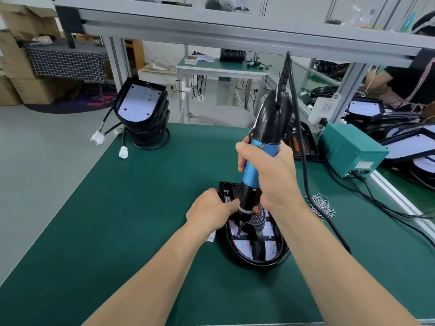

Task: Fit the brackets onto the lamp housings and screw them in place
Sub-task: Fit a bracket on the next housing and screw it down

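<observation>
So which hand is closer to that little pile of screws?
Right. The right hand, gripping the screwdriver, is just left of the screw pile; the left hand holds the lamp housing farther left, beyond the screwdriver.

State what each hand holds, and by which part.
The right hand grips the electric screwdriver around its blue barrel. The left hand holds the lamp housing at its left rim; its fingers are partly hidden behind the screwdriver.
</observation>
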`<state>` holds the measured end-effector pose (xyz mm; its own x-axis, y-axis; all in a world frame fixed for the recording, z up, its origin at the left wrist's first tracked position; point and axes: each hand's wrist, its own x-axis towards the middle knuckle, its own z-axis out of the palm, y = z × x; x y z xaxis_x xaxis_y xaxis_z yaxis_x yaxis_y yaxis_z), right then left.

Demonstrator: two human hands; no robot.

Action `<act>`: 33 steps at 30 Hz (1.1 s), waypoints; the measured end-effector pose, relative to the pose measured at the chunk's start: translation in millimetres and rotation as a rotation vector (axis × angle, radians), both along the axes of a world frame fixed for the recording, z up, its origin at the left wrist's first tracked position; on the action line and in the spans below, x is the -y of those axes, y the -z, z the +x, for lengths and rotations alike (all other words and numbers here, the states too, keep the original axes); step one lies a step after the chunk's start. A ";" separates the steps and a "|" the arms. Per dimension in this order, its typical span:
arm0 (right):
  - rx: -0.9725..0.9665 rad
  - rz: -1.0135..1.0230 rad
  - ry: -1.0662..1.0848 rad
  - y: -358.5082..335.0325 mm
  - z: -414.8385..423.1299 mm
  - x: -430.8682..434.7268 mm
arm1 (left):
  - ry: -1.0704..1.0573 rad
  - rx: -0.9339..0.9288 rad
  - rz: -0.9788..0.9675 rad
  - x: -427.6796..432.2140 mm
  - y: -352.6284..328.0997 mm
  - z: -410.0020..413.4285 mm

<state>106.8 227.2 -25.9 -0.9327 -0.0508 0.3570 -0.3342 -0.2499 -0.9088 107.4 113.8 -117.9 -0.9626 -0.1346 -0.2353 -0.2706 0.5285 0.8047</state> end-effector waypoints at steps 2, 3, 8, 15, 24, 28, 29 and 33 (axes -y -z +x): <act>-0.001 -0.002 0.001 1.5 1.2 -1.3 | -0.006 0.003 0.007 -1.2 -2.1 1.1; -0.002 -0.005 0.002 2.2 0.9 -1.8 | -0.009 0.001 0.011 -1.8 -2.4 1.2; -0.004 0.038 -0.027 5.7 0.5 0.3 | -0.029 -0.003 0.020 -1.6 2.6 -0.9; -0.026 0.024 -0.071 4.8 7.9 1.7 | 0.049 -0.009 0.025 2.6 3.0 -3.1; -0.139 -0.215 0.038 -46.3 12.2 -24.1 | 0.057 -0.053 0.089 5.5 7.5 -5.2; 0.062 -0.275 0.262 -42.4 5.4 -81.5 | 0.049 -0.039 0.123 6.4 10.5 -6.0; 0.139 -0.289 0.324 -34.1 3.7 -98.3 | 0.050 -0.034 0.132 6.7 11.0 -6.5; 0.370 -0.400 0.506 5.4 0.7 -159.7 | 0.060 -0.023 0.185 7.0 10.3 -6.7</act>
<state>107.5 386.9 -31.3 -0.8706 0.4847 -0.0841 -0.1860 -0.4825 -0.8559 100.7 106.8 -128.2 -0.9730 -0.0331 -0.2283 -0.2232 0.3853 0.8954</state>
